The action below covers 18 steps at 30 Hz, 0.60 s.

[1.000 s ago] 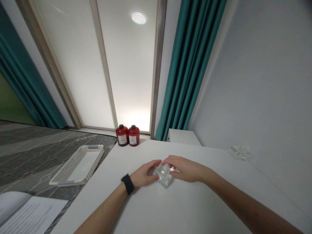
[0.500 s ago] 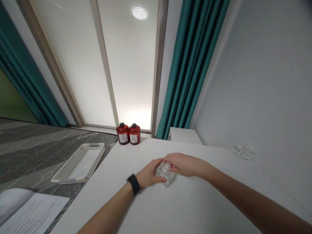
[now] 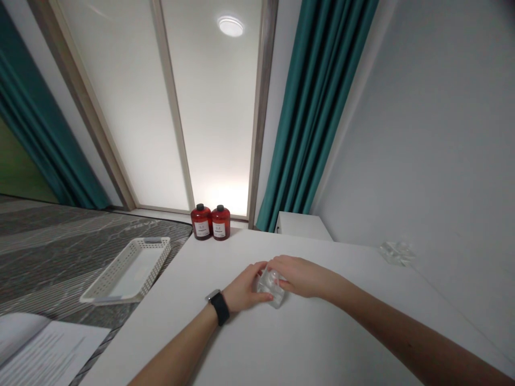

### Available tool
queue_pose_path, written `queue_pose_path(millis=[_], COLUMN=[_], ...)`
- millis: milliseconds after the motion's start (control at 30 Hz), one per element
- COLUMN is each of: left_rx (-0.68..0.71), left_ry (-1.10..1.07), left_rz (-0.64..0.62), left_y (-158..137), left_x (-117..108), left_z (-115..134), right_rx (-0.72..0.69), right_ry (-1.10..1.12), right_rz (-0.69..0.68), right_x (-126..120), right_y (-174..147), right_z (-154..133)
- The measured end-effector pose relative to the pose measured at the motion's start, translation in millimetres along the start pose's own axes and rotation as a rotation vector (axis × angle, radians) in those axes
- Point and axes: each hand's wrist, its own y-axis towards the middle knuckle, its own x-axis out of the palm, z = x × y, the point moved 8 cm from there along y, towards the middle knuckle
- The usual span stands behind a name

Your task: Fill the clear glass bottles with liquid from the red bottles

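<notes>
A small, squarish clear bottle [image 3: 276, 298] stands on the white table, with a round clear piece, apparently its cap [image 3: 274, 275], at its top. My left hand [image 3: 244, 289], wearing a black-strapped watch at the wrist, is closed around the bottle's left side, thumb along the near side. From the right, my right hand [image 3: 300, 275] curls over the bottle's top and pinches the round cap. Its fingers partly hide the cap and the bottle's far side.
Two red bottles [image 3: 201, 222] with black caps and white labels stand at the table's [image 3: 314, 343] far left corner. Left of the table are a white perforated basket [image 3: 129, 268] and an open booklet [image 3: 60, 348]. Some crumpled clear plastic [image 3: 396, 253] lies by the wall at right.
Both hands stay on the clear bottle and its cap, with only a slight shift of the right fingers. The whole view has moved a little.
</notes>
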Motion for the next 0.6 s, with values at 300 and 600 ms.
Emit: queue_pose_path(millis=[300, 600], left_rx=[-0.007, -0.029], left_ry=[-0.091, -0.067], left_rz=[-0.018, 0.1], left_y=[1.5, -4.0], left_x=[0.8, 5.5], left_z=[3.2, 2.6], right_rx=[0.044, 0.074], right_ry=[-0.01, -0.025], right_rz=[-0.048, -0.029], right_x=[0.3, 4.6], right_y=[2.7, 2.2], right_z=[-1.6, 4.6])
